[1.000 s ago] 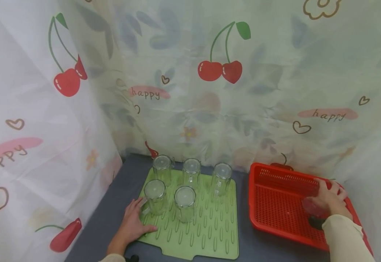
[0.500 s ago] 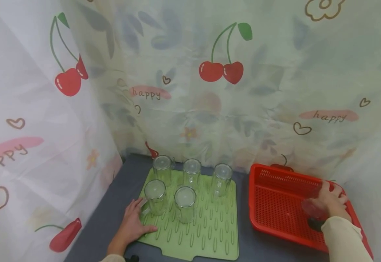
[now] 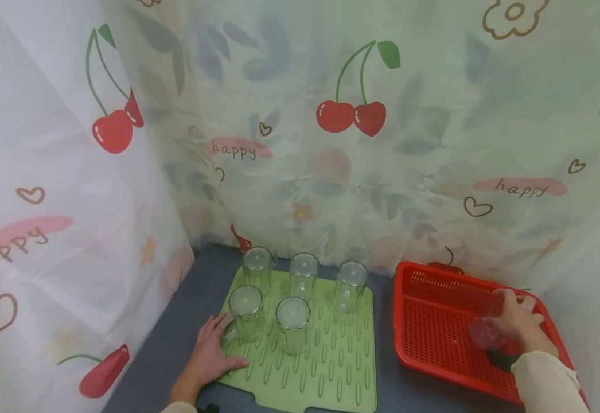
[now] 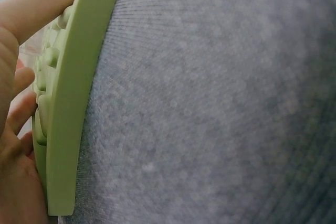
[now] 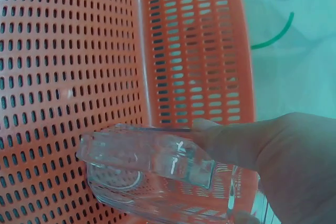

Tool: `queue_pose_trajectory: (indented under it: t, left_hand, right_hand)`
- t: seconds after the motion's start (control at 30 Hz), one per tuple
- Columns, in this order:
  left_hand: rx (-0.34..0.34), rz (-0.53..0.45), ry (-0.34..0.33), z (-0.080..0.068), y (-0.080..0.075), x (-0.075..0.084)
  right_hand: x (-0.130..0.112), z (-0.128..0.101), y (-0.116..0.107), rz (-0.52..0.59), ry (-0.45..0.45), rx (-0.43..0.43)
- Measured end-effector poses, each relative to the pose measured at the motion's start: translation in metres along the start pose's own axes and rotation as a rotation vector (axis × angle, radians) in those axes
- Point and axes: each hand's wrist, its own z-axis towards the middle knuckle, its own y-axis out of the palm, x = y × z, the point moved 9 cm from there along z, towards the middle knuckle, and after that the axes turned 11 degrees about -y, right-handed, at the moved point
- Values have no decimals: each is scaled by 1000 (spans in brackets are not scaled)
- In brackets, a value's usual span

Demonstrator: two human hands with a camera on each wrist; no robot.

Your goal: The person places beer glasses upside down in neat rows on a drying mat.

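In the red basket [image 3: 447, 321], my right hand [image 3: 524, 321] grips a clear glass mug [image 3: 486, 332]. The right wrist view has this mug lying sideways over the perforated floor, its handle [image 5: 144, 156] facing the camera and my thumb [image 5: 210, 132] at the mouth end. My left hand [image 3: 209, 358] rests at the left edge of the green drying mat [image 3: 331, 355], fingers extended and thumb spread across the mat. Its fingertips are right at the handle of an upside-down glass mug [image 3: 246, 315]. Beside that one stands another inverted mug [image 3: 293, 327].
Along the mat's back edge stand three more inverted mugs: left [image 3: 258, 269], middle [image 3: 304, 278] and right [image 3: 351, 287]. Dark grey cloth [image 3: 166, 344] covers the table. Printed curtains [image 3: 300, 172] close off the back and both sides.
My right hand has shifted slightly within the basket, and the mug in it has turned and moved a little left. My left hand and the mugs on the mat have stayed in place.
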Motion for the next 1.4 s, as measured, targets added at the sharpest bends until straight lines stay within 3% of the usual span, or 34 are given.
queue_pose_trajectory:
  t: [0.4,0.73,1.4]
  left_hand:
    - [13,9,13,1,1,-2]
    - [10,1,8,-1,1,0]
    - [5,31,5,3,3,-2]
  right_hand:
    - [-21,-4,-1,-45,-109,47]
    - [-52,-25,-8,-52,-176,133]
    - [-131,-79,-28,-97,-462,477]
